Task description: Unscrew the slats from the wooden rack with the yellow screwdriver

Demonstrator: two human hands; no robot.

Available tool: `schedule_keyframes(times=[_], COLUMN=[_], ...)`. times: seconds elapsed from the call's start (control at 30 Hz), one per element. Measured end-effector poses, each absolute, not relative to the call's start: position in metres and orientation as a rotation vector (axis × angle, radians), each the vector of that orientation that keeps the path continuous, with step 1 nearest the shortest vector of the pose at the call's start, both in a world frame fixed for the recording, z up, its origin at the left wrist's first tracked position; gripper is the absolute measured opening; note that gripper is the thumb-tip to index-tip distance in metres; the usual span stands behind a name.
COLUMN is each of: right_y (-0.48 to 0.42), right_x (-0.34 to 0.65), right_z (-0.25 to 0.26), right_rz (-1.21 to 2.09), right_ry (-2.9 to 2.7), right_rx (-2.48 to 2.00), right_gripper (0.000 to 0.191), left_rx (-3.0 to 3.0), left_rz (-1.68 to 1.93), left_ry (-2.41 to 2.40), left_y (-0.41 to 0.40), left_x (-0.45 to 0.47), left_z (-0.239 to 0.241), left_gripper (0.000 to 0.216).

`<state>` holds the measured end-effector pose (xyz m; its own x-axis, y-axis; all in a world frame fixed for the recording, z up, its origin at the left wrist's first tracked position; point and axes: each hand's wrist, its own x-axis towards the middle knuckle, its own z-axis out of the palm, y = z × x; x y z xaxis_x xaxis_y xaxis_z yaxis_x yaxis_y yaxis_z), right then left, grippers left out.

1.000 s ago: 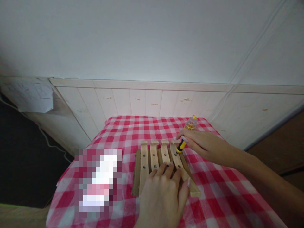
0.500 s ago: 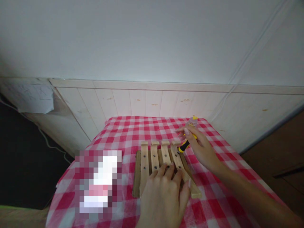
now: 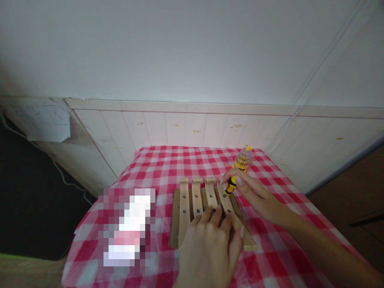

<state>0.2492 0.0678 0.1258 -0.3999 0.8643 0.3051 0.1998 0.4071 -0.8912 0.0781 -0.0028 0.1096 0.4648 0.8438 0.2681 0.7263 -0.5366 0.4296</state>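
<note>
Side by side, several light wooden slats (image 3: 185, 224) lie across darker wooden crosspieces (image 3: 174, 228), with dark screw heads in them. My left hand (image 3: 207, 248) rests flat over the lower part of the slats, fingers spread. My right hand (image 3: 255, 192) grips a yellow-and-black screwdriver (image 3: 231, 186), its tip at the upper screw of the rightmost slat (image 3: 250, 240). The screwdriver leans up and to the right, and fingers cover part of its handle. Just behind the right hand, a clear tapered case (image 3: 242, 158) with yellow parts inside appears to stand on the cloth.
A red-and-white checked tablecloth (image 3: 162, 160) covers the table, which meets a white panelled wall (image 3: 174, 128). Left of the slats lies a pixelated, blurred-out item (image 3: 132, 228). A dark surface (image 3: 36, 200) borders the table on the left.
My right hand has shifted lower and left around the screwdriver, which now stands steeper. More of the clear case shows. My left hand stays on the slats; the view has shifted slightly.
</note>
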Motion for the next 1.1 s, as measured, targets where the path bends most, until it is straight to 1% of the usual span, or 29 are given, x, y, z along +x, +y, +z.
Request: schedule_keyframes(times=[0.07,0.2,0.3,0.4,0.6,0.7,0.77,0.87,0.9,0.97,1.03,1.1], right_y=[0.068,0.072,0.073,0.072,0.067,0.067,0.068,0.07,0.071,0.072,0.071,0.07], right_x=[0.253,0.254,0.254,0.255,0.257,0.256,0.255,0.255,0.255,0.257,0.257,0.257], right_z=[0.128,0.131,0.13,0.127,0.132,0.139,0.141,0.14,0.139,0.138,0.138,0.138], right_rz=[0.943,0.795,0.633,0.283,-0.385,-0.568,-0.536,-0.29,-0.193,-0.036,0.048,0.075], right_ry=[-1.899,-1.832,-1.827,-1.811,-2.049,-2.082,-2.06,-1.994,-1.97,-1.932,-1.914,-1.9], right_rx=[-0.932,-1.029,-1.112,-1.219,-1.384,-1.457,-1.528,-1.603,-1.601,-1.576,-1.544,-1.505], right_gripper=[0.036,0.036,0.029,0.026,0.036,0.044,0.048,0.047,0.046,0.048,0.051,0.051], left_rx=[2.452,2.455,2.459,2.46,2.462,2.459,2.461,2.46,2.456,2.454,2.489,2.546], left_rz=[0.641,0.653,0.672,0.692,0.646,0.619,0.609,0.617,0.623,0.629,0.607,0.554], left_ry=[1.35,1.349,1.353,1.36,1.35,1.355,1.361,1.348,1.331,1.283,1.252,1.259], left_y=[-0.003,-0.003,-0.003,-0.004,-0.003,-0.004,-0.004,-0.004,-0.004,-0.003,-0.003,-0.002], left_x=[0.078,0.078,0.079,0.079,0.078,0.079,0.079,0.077,0.076,0.074,0.074,0.074], left_z=[0.111,0.112,0.111,0.109,0.11,0.111,0.112,0.112,0.113,0.112,0.111,0.108], left_gripper=[0.031,0.031,0.031,0.032,0.032,0.032,0.031,0.03,0.032,0.045,0.051,0.044])
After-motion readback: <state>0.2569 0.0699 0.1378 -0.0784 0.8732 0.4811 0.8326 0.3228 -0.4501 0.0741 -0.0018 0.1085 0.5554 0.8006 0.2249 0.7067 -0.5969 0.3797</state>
